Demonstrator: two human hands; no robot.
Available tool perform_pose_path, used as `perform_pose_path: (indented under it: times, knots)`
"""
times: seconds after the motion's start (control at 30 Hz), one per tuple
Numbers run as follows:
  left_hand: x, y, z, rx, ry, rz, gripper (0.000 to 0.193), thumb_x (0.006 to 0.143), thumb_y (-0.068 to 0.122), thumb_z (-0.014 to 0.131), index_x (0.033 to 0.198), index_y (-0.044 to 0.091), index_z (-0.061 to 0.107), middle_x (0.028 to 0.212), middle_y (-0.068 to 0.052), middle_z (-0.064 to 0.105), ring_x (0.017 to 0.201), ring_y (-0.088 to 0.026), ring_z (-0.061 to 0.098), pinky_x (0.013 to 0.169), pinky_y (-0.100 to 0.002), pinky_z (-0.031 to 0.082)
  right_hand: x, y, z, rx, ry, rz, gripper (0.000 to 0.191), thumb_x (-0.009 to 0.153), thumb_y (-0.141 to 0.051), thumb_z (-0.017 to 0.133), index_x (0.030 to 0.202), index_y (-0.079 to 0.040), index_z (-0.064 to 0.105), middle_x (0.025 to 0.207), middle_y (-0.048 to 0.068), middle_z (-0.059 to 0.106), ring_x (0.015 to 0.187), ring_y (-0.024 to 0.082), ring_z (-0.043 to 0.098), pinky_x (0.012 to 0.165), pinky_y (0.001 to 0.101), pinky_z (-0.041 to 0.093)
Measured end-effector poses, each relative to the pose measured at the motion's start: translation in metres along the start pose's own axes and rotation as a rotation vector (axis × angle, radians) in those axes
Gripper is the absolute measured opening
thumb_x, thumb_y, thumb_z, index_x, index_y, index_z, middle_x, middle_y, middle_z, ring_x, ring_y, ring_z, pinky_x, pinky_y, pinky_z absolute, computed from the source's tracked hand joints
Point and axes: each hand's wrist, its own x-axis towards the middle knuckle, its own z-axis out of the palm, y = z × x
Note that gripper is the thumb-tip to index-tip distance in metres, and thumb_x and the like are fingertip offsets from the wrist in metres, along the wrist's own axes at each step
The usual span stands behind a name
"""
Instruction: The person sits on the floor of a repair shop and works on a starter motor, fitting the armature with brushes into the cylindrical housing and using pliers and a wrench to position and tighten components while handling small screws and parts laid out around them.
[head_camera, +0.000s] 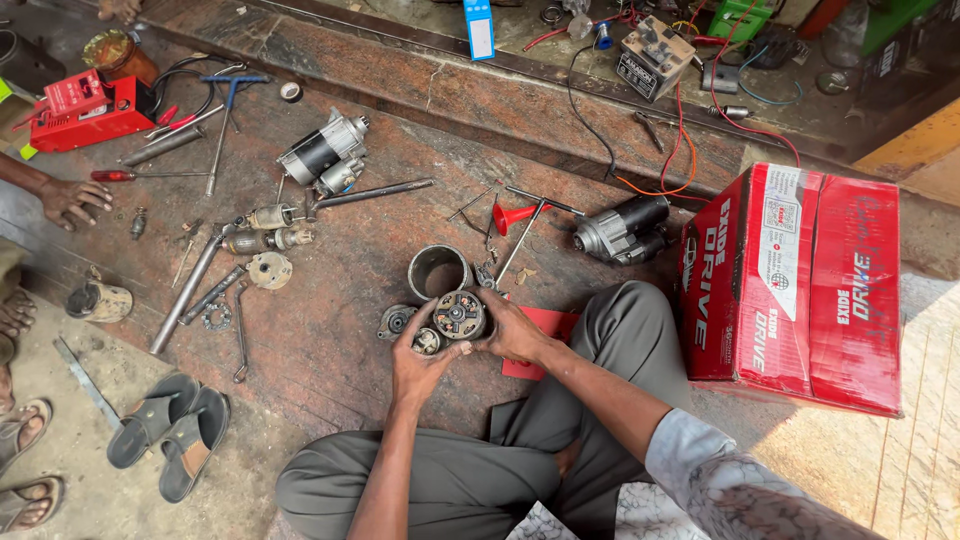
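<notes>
I sit cross-legged on a brown stone floor. Both hands hold a round metal motor end piece (459, 315) with copper-coloured brush parts on its face. My left hand (418, 365) grips it from below left, and my right hand (513, 328) grips it from the right. A small round bearing part (427, 341) lies by my left fingers. Just beyond stand a hollow steel cylinder housing (438, 271) and a small geared piece (395, 321). A red sheet (545, 330) lies under my right wrist.
Two starter motors (325, 150) (622, 228), an armature (262, 240), rods, a T-wrench (228, 115) and screwdrivers are scattered around. A red carton (800, 270) stands to the right, a red charger box (85, 110) at far left. Another person's hand (70, 200) and feet are at left, beside sandals (170, 430).
</notes>
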Motion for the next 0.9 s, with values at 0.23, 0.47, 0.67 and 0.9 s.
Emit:
perform_pose_path:
  times: [0.23, 0.47, 0.67, 0.9]
  knots:
    - [-0.001, 0.004, 0.002, 0.092, 0.056, 0.050, 0.080, 0.066, 0.003, 0.094, 0.138, -0.002, 0.059, 0.128, -0.013, 0.072, 0.113, -0.017, 0.069, 0.095, -0.031, 0.059, 0.001, 0.010, 0.015, -0.139, 0.088, -0.038, 0.084, 0.069, -0.037, 0.093, 0.133, -0.004, 0.049, 0.124, 0.021, 0.062, 0.119, 0.044, 0.062, 0.096, 0.0500, 0.054]
    - [-0.002, 0.004, -0.001, 0.129, 0.047, 0.109, 0.077, 0.069, 0.006, 0.094, 0.138, -0.004, 0.061, 0.129, -0.014, 0.072, 0.115, -0.016, 0.068, 0.097, -0.031, 0.058, 0.000, 0.008, 0.014, -0.126, 0.073, -0.022, 0.091, 0.070, -0.033, 0.092, 0.141, -0.003, 0.045, 0.125, 0.021, 0.062, 0.120, 0.043, 0.062, 0.097, 0.0494, 0.054]
    - [-0.003, 0.003, -0.002, 0.087, 0.043, 0.093, 0.077, 0.070, 0.007, 0.094, 0.139, -0.004, 0.060, 0.130, -0.013, 0.070, 0.116, -0.016, 0.068, 0.098, -0.031, 0.059, 0.001, 0.004, 0.014, -0.109, 0.046, -0.029, 0.096, 0.069, -0.032, 0.094, 0.145, -0.002, 0.042, 0.135, 0.021, 0.057, 0.129, 0.041, 0.056, 0.104, 0.0479, 0.050]
    - [-0.002, 0.002, -0.003, 0.092, 0.033, 0.086, 0.078, 0.070, 0.007, 0.094, 0.139, -0.003, 0.060, 0.130, -0.013, 0.070, 0.116, -0.016, 0.068, 0.098, -0.031, 0.059, 0.001, 0.002, 0.013, -0.110, 0.023, -0.029, 0.097, 0.070, -0.034, 0.096, 0.145, -0.004, 0.043, 0.139, 0.020, 0.055, 0.133, 0.040, 0.054, 0.108, 0.0479, 0.047]
